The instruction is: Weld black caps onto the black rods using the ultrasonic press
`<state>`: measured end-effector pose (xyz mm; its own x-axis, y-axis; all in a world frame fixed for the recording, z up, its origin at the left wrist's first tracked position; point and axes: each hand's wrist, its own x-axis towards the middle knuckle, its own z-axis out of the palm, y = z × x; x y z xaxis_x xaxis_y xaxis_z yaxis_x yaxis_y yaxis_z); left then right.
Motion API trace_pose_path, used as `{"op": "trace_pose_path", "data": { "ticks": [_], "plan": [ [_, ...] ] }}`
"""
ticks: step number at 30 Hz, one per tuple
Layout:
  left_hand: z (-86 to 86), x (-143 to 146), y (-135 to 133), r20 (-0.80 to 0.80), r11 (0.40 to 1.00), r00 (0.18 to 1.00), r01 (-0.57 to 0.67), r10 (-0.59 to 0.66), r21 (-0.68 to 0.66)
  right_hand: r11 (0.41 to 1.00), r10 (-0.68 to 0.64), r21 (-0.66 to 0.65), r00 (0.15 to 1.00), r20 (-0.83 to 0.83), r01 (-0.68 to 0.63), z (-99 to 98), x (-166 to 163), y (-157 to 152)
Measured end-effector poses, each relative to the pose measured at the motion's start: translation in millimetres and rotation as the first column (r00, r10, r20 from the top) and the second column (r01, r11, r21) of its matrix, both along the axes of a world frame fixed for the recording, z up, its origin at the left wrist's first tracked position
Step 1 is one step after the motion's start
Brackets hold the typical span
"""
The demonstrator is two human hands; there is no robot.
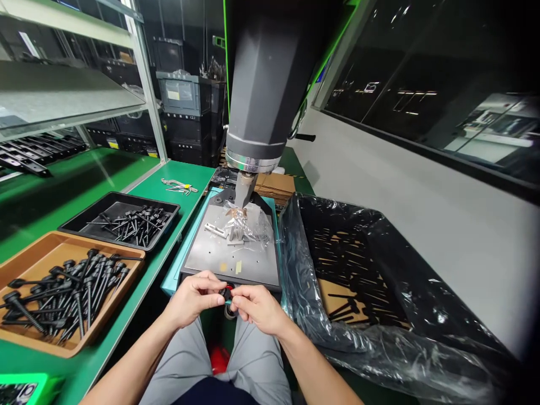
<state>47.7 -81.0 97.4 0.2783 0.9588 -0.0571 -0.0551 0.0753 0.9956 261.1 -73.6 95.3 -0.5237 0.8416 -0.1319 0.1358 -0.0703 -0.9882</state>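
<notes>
My left hand [197, 299] and my right hand [258, 306] meet at the front edge of the press's metal work plate [211, 253]. Between their fingertips is a small black part [226, 293], with a bit of red showing beside it; its exact kind is too small to tell. Both hands pinch at it, thumbs against fingers. Ahead of them, a metal fixture [235, 233] wrapped in clear plastic film [257, 225] stands on the plate, under the tool head [244, 191] of a large dark machine [261, 84].
On the green bench at left, an orange tray [67, 351] and a black tray [112, 197] hold many black-headed rods. Pliers [179, 184] lie behind them. At right stands a plastic-lined bin [304, 287] with black rods on cardboard. Grey crates [183, 93] are stacked behind.
</notes>
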Motion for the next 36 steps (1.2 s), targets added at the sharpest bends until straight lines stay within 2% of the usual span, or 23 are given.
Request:
{"op": "trace_pose_path", "data": {
  "ticks": [2,4,6,8,9,10,12,16,18,21,24,25,27,29,31,33,36],
  "plan": [
    [-1.7,0,1,-0.028,1.000,1.000,0.003,-0.003,0.002,0.999,0.022,-0.050,1.000,-0.005,-0.022,-5.3,-1,1],
    [-3.9,1,3,-0.021,1.000,1.000,-0.009,0.009,-0.011,1.000,0.005,0.012,1.000,0.018,-0.005,-9.2,-3,0],
    [-7.3,2,6,0.012,0.998,0.999,-0.049,0.050,-0.034,0.974,-0.096,0.213,0.993,0.068,0.080,-11.6,-6,-2],
    [-11.7,4,9,0.056,0.994,0.994,-0.090,0.094,-0.068,0.887,-0.214,0.435,0.973,0.089,0.156,-13.7,-10,-6],
    [-14.1,4,10,0.072,0.992,0.992,-0.097,0.103,-0.086,0.850,-0.248,0.499,0.964,0.091,0.172,-15.3,-12,-7],
    [-16.4,5,11,0.082,0.990,0.991,-0.098,0.107,-0.102,0.837,-0.261,0.518,0.961,0.089,0.179,-17.5,-13,-7],
    [-19.7,6,12,0.076,0.989,0.992,-0.092,0.101,-0.114,0.874,-0.245,0.452,0.966,0.088,0.181,-24.6,-14,-7],
    [-19.4,11,11,-0.018,0.995,0.996,-0.094,0.093,-0.042,0.960,-0.230,0.159,0.973,-0.006,0.228,-44.3,-15,-4],
    [-17.6,16,11,-0.058,0.997,0.995,-0.083,0.083,0.004,0.966,-0.255,0.023,0.961,-0.104,0.259,-52.2,-19,-4],
    [-18.9,25,11,-0.108,0.997,0.993,-0.045,0.052,0.065,0.949,-0.315,-0.096,0.909,-0.271,0.301,-58.7,-24,-5],
    [-31.3,31,14,-0.143,0.994,0.989,-0.018,0.034,0.108,0.920,-0.383,-0.231,0.854,-0.352,0.318,-61.5,-20,-2],
    [-38.3,31,18,-0.138,0.994,0.989,-0.046,0.059,0.097,0.906,-0.405,-0.278,0.846,-0.348,0.320,-62.6,-17,-1],
    [-54.8,29,30,-0.094,0.981,0.977,-0.194,0.192,-0.005,0.875,-0.452,-0.336,0.836,-0.311,0.348,-66.2,-6,4],
    [-71.0,25,49,-0.035,0.901,0.918,-0.396,0.396,-0.179,0.840,-0.514,-0.348,0.815,-0.267,0.416,-72.1,4,10],
    [-82.7,21,72,0.019,0.807,0.845,-0.504,0.535,-0.307,0.798,-0.581,-0.348,0.780,-0.231,0.492,-79.7,12,18],
    [-87.4,21,93,0.097,0.789,0.820,-0.501,0.564,-0.354,0.764,-0.627,-0.361,0.748,-0.218,0.535,-87.6,15,25],
    [-82.7,26,114,0.195,0.832,0.842,-0.409,0.503,-0.376,0.756,-0.624,-0.423,0.744,-0.238,0.499,-97.3,10,37]
  ]
}}
